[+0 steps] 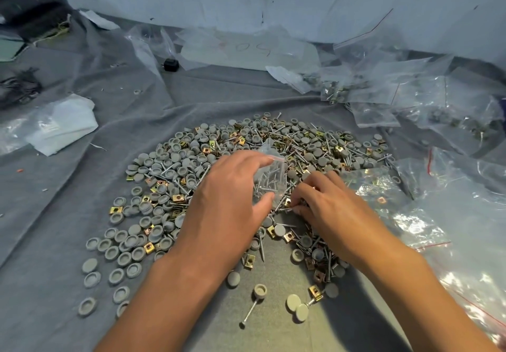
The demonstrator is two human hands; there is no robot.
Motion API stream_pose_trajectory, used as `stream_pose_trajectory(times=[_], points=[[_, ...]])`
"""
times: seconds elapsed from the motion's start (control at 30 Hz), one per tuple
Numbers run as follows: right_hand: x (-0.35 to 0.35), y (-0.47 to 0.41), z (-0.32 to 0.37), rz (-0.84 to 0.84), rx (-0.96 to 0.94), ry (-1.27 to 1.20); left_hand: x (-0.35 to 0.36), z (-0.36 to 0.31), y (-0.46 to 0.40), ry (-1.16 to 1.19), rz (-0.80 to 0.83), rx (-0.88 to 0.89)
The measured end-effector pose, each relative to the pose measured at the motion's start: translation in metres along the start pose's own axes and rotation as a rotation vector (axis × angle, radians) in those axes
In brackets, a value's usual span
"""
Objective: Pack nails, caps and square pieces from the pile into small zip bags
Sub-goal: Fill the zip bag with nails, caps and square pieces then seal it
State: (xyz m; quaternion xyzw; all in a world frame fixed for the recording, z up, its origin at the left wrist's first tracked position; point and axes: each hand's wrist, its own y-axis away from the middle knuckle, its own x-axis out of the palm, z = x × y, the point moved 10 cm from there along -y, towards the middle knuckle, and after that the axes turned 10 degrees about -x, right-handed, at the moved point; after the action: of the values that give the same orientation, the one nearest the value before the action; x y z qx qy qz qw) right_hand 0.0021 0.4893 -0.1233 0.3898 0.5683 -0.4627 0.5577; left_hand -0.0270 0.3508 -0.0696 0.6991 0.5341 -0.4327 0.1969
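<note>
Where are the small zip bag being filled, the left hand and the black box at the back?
small zip bag (269, 177), head view, clear side over the nails inside
left hand (230, 195), head view, back of hand
black box (171, 64), head view, front face

Pile (219, 176) of grey caps, nails, brass squares, frame centre. Small clear zip bag (269, 176) upright above it, nails inside.

Right hand (325, 204) fingertips buried in pile (169, 187)
</note>
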Motion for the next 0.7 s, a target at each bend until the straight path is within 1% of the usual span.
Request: stream_pose_trajectory(times=[0.1, 0.17, 0.23, 0.3, 0.33, 0.4, 0.47, 0.5, 0.6, 0.7], points=[[0.005, 0.0, 0.001, 0.033, -0.013, 0.01, 0.0, -0.001, 0.0, 0.0, -0.003, 0.003], [0.003, -0.001, -0.001, 0.016, -0.016, -0.031, 0.0, -0.001, 0.0, -0.003, -0.003, 0.003], [-0.01, -0.001, -0.01, -0.053, 0.057, -0.206, 0.0, -0.001, 0.0, -0.006, -0.005, 0.006], [-0.031, 0.003, -0.017, -0.211, 0.095, -0.381, 0.0, -0.001, -0.001, -0.008, -0.007, 0.009], [-0.046, 0.007, -0.015, -0.33, 0.058, -0.418, 0.0, -0.001, -0.001, -0.008, -0.008, 0.009], [-0.073, 0.011, 0.002, -0.484, -0.056, -0.423, 0.0, -0.001, -0.001, -0.006, -0.01, 0.009], [-0.08, 0.01, 0.02, -0.532, -0.154, -0.405, 0.001, -0.001, -0.001, -0.008, -0.006, 0.007], [-0.08, 0.008, 0.025, -0.543, -0.17, -0.395, 0.001, -0.001, -0.001, -0.01, -0.004, 0.008], [-0.076, 0.004, 0.029, -0.566, -0.148, -0.388, 0.003, -0.001, -0.002, -0.014, -0.004, 0.005], [-0.081, 0.008, 0.026, -0.635, -0.124, -0.39, 0.001, -0.003, -0.002, -0.005, -0.025, 0.014]])
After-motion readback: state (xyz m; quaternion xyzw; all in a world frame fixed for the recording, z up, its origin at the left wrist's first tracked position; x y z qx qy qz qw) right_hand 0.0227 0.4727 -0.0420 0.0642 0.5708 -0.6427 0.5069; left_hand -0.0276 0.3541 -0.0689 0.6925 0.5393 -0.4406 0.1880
